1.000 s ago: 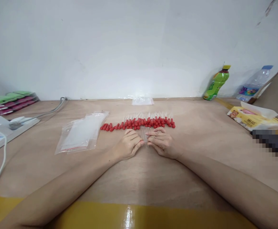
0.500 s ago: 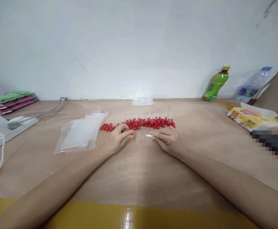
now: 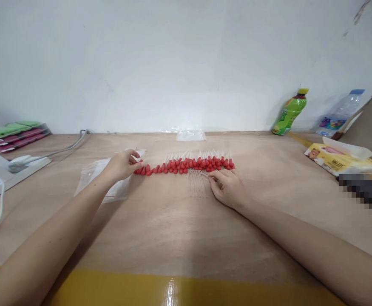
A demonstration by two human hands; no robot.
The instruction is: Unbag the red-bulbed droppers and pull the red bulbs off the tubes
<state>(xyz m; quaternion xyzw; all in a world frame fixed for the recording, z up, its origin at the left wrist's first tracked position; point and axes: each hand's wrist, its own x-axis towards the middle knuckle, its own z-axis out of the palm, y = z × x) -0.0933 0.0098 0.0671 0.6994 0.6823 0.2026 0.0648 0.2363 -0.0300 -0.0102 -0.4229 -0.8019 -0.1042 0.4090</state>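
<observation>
My left hand [image 3: 124, 165] is over the plastic bags, at the left end of a row of red rubber bulbs [image 3: 174, 165]. Its thumb and fingers are closed on one red rubber bulb [image 3: 140, 162]. Many of the bulbs in the row have clear pointed tubes [image 3: 205, 153] sticking out behind them. In front of the row, several loose clear dropper tubes [image 3: 197, 185] lie side by side. My right hand [image 3: 228, 187] rests on the table at their right, its thumb and fingertips pinching a thin clear tube near the upper ends of the others.
Zip plastic bags [image 3: 92, 170] lie under and beside my left forearm, and another small bag [image 3: 190, 136] is by the wall. A power strip [image 3: 29, 168] with cables is at left. On the right stand a green bottle [image 3: 289, 112], a clear bottle [image 3: 342, 112] and a tissue pack [image 3: 339, 159].
My left hand has moved left from beside the loose tubes to the left end of the bulb row. My right hand stays nearly in place, its fingertips slightly higher and the tube turned.
</observation>
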